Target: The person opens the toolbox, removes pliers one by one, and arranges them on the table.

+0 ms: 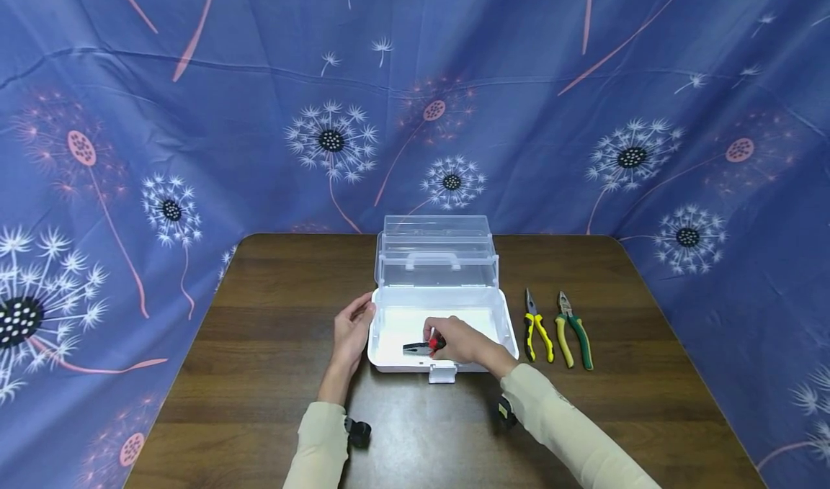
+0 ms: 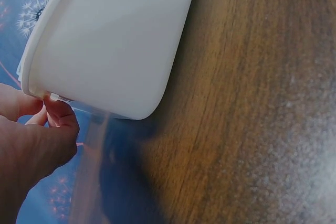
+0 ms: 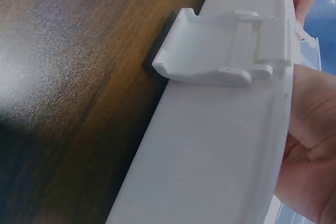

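Observation:
A white plastic toolbox (image 1: 397, 322) stands on the table with its clear lid (image 1: 437, 251) swung up at the back. My right hand (image 1: 460, 339) reaches over the front wall and grips pliers (image 1: 416, 348) by their red and black handles. The metal nose of the pliers points left, low inside the box. At the box's back left corner, my left hand (image 1: 351, 334) pinches the rim between thumb and fingers, as the left wrist view also shows. In the right wrist view the front latch (image 3: 210, 48) hangs open, and the box wall hides the pliers.
Right of the box lie long-nose pliers (image 1: 538, 330) with yellow and black handles. Beside them are pliers (image 1: 573, 334) with green and yellow handles. The wooden table (image 1: 272, 374) ends at a blue dandelion-print cloth (image 1: 259, 150) behind.

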Demonstrator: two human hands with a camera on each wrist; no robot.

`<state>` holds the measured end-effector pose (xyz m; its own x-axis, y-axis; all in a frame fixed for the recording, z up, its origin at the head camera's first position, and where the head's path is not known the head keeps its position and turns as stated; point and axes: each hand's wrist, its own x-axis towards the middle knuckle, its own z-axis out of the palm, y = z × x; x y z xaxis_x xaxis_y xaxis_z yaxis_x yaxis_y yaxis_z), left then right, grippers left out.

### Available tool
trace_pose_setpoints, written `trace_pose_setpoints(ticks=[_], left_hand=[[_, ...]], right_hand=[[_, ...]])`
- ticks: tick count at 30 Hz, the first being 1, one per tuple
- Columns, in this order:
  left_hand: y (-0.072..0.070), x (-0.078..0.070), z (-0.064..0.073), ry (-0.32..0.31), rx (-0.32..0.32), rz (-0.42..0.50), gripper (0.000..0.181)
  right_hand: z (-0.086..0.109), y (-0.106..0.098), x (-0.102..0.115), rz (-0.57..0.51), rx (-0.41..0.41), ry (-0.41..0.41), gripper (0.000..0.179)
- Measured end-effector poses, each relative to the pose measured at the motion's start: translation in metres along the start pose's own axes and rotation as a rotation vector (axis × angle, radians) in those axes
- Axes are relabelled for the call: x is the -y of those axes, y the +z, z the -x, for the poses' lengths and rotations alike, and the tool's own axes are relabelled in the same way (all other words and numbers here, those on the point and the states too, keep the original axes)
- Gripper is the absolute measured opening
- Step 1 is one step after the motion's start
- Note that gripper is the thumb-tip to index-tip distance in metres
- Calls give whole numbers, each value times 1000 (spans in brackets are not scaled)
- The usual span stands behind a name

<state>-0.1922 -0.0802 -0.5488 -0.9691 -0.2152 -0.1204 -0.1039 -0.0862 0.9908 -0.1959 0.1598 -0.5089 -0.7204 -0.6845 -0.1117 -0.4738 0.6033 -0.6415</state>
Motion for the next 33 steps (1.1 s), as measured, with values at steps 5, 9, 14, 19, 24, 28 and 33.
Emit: trace_pose_setpoints(ticks=[5, 9, 14, 19, 24, 28, 33], left_hand=[[1, -2, 1, -5, -6, -6, 34], [2, -3, 1, 6, -12, -2, 33], [2, -3, 2, 22, -12, 4, 34], [1, -3, 1, 22, -1, 4, 34], [0, -1, -1, 19, 8, -2, 34], [1, -2, 0, 15, 2, 2, 34], [2, -3, 2, 21, -12, -5, 33]], right_hand=[[6, -5, 0, 50, -43, -34, 24], [13, -11, -1, 58, -99, -73, 21], [25, -23, 2, 30, -180, -66, 19], [38, -35, 2, -54, -269, -33, 18], [48, -43, -1, -138, -391, 30, 21], [56, -50, -4, -214, -503, 88, 28], [66, -64, -8, -299, -586, 159, 32]])
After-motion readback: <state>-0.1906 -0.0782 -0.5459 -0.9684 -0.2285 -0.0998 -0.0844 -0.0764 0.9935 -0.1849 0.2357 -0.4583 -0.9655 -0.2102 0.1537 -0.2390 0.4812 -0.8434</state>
